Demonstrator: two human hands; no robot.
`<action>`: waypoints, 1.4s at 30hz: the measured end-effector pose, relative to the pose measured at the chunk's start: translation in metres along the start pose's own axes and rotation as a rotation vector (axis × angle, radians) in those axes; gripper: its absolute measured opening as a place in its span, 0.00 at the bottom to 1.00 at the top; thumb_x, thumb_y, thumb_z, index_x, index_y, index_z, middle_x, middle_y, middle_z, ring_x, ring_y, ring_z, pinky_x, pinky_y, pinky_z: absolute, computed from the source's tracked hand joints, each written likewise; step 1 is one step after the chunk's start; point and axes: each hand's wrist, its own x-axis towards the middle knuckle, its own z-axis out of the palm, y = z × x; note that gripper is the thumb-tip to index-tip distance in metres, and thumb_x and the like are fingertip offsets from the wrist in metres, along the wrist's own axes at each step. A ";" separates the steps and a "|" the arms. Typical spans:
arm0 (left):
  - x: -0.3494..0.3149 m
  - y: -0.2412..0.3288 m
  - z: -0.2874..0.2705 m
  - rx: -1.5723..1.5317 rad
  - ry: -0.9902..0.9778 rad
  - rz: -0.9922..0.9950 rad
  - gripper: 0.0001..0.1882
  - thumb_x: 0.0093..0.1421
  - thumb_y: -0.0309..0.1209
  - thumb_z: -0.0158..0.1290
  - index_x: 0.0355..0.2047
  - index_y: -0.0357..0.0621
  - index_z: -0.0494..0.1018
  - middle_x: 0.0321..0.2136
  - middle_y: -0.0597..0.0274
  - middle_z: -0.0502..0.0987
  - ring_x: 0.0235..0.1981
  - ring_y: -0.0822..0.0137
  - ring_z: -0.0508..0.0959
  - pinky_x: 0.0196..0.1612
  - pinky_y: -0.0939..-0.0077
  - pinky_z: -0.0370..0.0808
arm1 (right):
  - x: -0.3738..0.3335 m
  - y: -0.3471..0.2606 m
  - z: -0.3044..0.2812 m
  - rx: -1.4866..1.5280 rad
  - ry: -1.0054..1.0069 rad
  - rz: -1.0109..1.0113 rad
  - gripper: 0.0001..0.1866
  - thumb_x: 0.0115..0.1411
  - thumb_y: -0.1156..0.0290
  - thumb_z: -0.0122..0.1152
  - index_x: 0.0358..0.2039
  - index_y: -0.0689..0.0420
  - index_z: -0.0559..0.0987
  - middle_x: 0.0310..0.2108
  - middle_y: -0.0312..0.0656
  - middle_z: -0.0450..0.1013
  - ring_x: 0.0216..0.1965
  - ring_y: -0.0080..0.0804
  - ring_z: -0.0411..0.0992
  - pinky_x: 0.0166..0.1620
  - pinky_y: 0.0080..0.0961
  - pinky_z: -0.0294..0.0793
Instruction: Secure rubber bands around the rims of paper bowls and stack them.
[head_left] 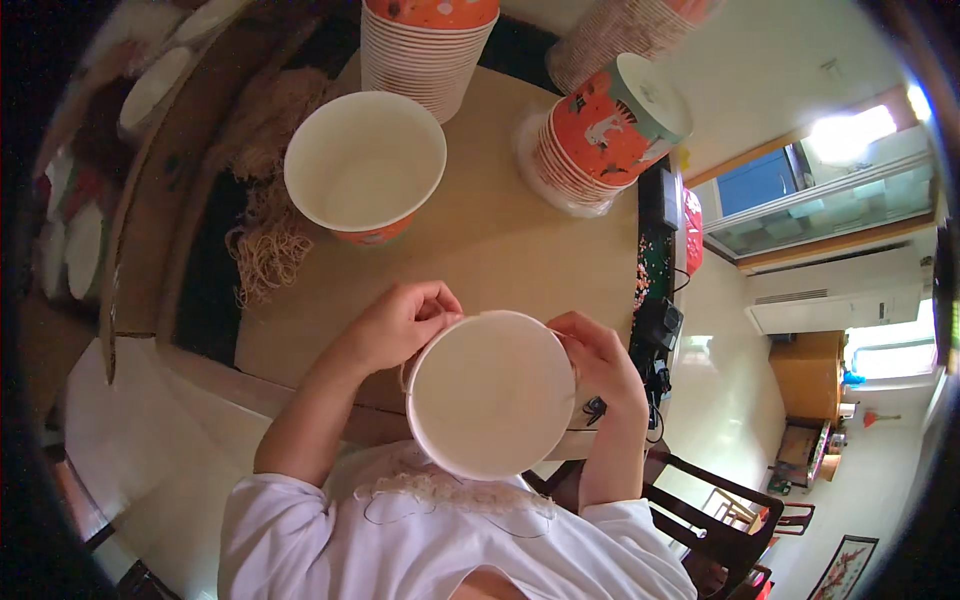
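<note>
A white-lined round paper tub (490, 395) is held close to my chest with its wide mouth turned up toward me. My left hand (415, 318) is closed at the upper left of its rim, thumb and fingers pinched together. On the opposite side, my right hand (600, 360) grips the tub's upper right edge with bent fingers. Whether a thin string also lies in either pinch, I cannot tell. Beyond my hands a second paper tub (365, 165), orange outside and white within, stands on the brown board (470, 240).
Tall stacks of nested tubs (425, 60) rise at the back. An upside-down orange stack (605, 130) stands to their right. Beige string (270, 250) lies heaped along the left, beside a cardboard box (150, 230). Small black devices (660, 325) line the right edge, near a dark wooden chair (710, 520).
</note>
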 end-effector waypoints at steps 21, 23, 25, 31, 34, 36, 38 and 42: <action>-0.027 -0.025 0.009 0.476 0.150 -0.122 0.34 0.61 0.54 0.48 0.57 0.39 0.63 0.36 0.45 0.77 0.35 0.53 0.78 0.41 0.62 0.75 | -0.001 0.020 0.003 0.067 -0.354 0.333 0.22 0.66 0.67 0.44 0.57 0.65 0.68 0.54 0.46 0.70 0.52 0.36 0.69 0.55 0.28 0.68; -0.034 -0.021 0.005 0.605 -0.008 -0.131 0.37 0.62 0.56 0.45 0.61 0.41 0.59 0.39 0.42 0.76 0.39 0.49 0.77 0.43 0.58 0.74 | -0.004 0.008 0.005 -0.249 -0.375 0.071 0.21 0.67 0.68 0.43 0.58 0.63 0.68 0.55 0.43 0.69 0.50 0.34 0.70 0.54 0.28 0.69; -0.036 -0.013 0.008 0.505 0.054 -0.013 0.37 0.61 0.56 0.47 0.62 0.42 0.57 0.41 0.42 0.75 0.41 0.48 0.77 0.44 0.59 0.74 | -0.008 0.012 -0.003 -0.104 -0.270 0.018 0.21 0.67 0.67 0.43 0.58 0.62 0.67 0.56 0.43 0.69 0.49 0.33 0.71 0.53 0.28 0.70; 0.001 0.080 0.023 0.594 0.323 0.548 0.45 0.52 0.45 0.61 0.65 0.47 0.52 0.54 0.41 0.64 0.49 0.45 0.73 0.51 0.56 0.70 | 0.010 -0.081 -0.041 0.250 0.067 -0.163 0.36 0.65 0.49 0.44 0.65 0.62 0.57 0.64 0.43 0.57 0.62 0.34 0.59 0.63 0.33 0.57; 0.034 0.125 0.028 0.655 0.456 0.985 0.51 0.45 0.37 0.66 0.66 0.49 0.50 0.61 0.46 0.58 0.54 0.49 0.67 0.51 0.62 0.70 | 0.025 -0.118 -0.080 -0.067 0.336 -0.421 0.30 0.66 0.57 0.42 0.64 0.59 0.59 0.64 0.40 0.57 0.63 0.33 0.57 0.63 0.33 0.56; 0.051 0.166 0.015 0.777 0.559 1.110 0.51 0.45 0.35 0.66 0.67 0.49 0.50 0.59 0.45 0.59 0.53 0.47 0.67 0.51 0.61 0.70 | 0.060 -0.151 -0.085 -0.428 0.674 -0.801 0.25 0.67 0.64 0.41 0.62 0.60 0.61 0.61 0.39 0.60 0.61 0.32 0.58 0.63 0.35 0.55; 0.120 0.189 0.022 0.451 0.410 1.598 0.44 0.55 0.43 0.59 0.66 0.51 0.47 0.62 0.35 0.51 0.61 0.29 0.55 0.55 0.38 0.66 | 0.082 -0.162 -0.119 -0.528 0.919 -0.958 0.22 0.67 0.69 0.41 0.60 0.62 0.65 0.59 0.44 0.64 0.59 0.34 0.62 0.61 0.33 0.58; 0.155 0.225 0.041 0.921 0.840 1.644 0.43 0.56 0.40 0.59 0.65 0.43 0.47 0.61 0.32 0.49 0.55 0.24 0.61 0.54 0.40 0.68 | 0.128 -0.166 -0.193 -0.616 1.040 -1.045 0.19 0.65 0.74 0.42 0.54 0.65 0.69 0.52 0.49 0.70 0.51 0.36 0.69 0.54 0.31 0.67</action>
